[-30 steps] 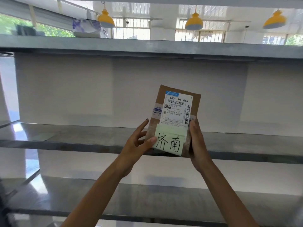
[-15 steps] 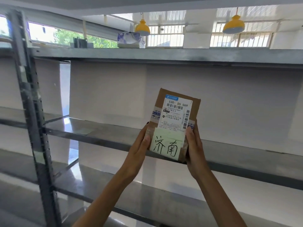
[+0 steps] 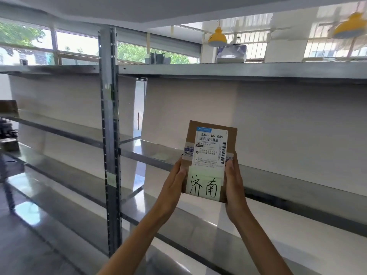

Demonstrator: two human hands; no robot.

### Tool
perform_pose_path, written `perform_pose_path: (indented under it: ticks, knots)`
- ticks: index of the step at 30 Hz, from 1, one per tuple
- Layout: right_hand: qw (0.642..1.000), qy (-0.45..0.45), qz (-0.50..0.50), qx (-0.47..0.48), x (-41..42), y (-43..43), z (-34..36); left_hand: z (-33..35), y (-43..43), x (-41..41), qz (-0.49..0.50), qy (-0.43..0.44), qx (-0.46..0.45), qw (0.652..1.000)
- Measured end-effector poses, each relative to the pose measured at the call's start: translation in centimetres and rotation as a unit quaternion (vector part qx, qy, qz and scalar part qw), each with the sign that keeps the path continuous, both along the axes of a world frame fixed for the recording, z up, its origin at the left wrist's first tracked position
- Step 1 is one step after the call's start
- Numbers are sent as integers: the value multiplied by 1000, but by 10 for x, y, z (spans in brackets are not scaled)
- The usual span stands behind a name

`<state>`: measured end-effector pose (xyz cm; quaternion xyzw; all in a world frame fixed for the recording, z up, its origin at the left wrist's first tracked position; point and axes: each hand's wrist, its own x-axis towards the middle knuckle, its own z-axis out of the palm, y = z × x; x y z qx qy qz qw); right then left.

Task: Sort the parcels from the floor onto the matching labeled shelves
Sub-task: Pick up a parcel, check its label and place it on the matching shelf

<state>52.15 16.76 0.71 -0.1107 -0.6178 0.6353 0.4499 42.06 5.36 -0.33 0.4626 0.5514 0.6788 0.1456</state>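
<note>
I hold a small brown cardboard parcel (image 3: pixel 210 147) upright in front of me, in front of the middle metal shelf (image 3: pixel 151 153). It carries a white shipping label and a pale green note with two handwritten characters. My left hand (image 3: pixel 174 185) grips its left edge and my right hand (image 3: pixel 234 185) grips its right edge. A pale label (image 3: pixel 159 156) lies flat on the middle shelf, just left of the parcel.
A grey steel upright (image 3: pixel 109 135) divides two shelving bays. A white-and-blue bagged parcel (image 3: pixel 231 53) sits on the top shelf (image 3: pixel 198 70). Brown boxes (image 3: pixel 9 109) sit at the far left edge. Lower shelves run below my arms. Yellow lamps hang overhead.
My view has swung left, bringing the steel upright and the left bay into sight. My left hand has closed flat onto the parcel's edge. The parcel stays held upright.
</note>
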Motion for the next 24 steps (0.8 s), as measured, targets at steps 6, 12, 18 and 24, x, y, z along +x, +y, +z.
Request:
perform_pose_path:
  ticks: [6, 12, 18, 24]
  knots:
    - [1000, 9, 9, 5, -66, -40, -11, -5, -45, -61, 4, -12, -24, 1000]
    - [1000, 9, -12, 6, -118, -72, -21, -9, -75, -118, 4, -22, -40, 999]
    - [1000, 15, -15, 7, -152, -88, -23, -14, -90, -156, 3, -40, -48, 998]
    - [1000, 19, -12, 14, -184, -93, -19, -11, -91, -190, 15, -59, -43, 997]
